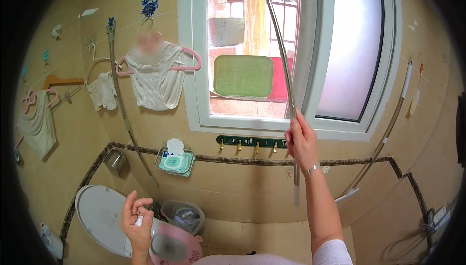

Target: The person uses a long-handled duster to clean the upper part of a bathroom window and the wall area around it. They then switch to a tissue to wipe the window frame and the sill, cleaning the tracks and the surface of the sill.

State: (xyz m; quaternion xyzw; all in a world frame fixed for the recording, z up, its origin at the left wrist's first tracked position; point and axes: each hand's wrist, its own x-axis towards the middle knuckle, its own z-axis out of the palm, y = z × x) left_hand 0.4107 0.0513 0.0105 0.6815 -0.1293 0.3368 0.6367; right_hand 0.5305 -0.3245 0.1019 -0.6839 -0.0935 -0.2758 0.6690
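Note:
My right hand (304,141) is closed around a long, thin metal pole (280,43) in front of the window. The pole runs up past the top edge of the picture. Below my fist its lower end has a pale, blurred tip. My left hand (136,221) is raised over the toilet, fingers loosely bent and apart. A small white patch (139,221) shows between thumb and fingers; whether it is held or lies behind is unclear. Under that hand are the raised toilet lid (102,216) and a pink child's toilet seat (191,241).
White underwear (156,86) hangs on a pink hanger (196,58) left of the sliding window (327,57). A wire basket with wet wipes (174,161) and a hook rail (251,142) are on the wall. A lined bin (185,214) stands beside the toilet. A squeegee (386,134) leans at right.

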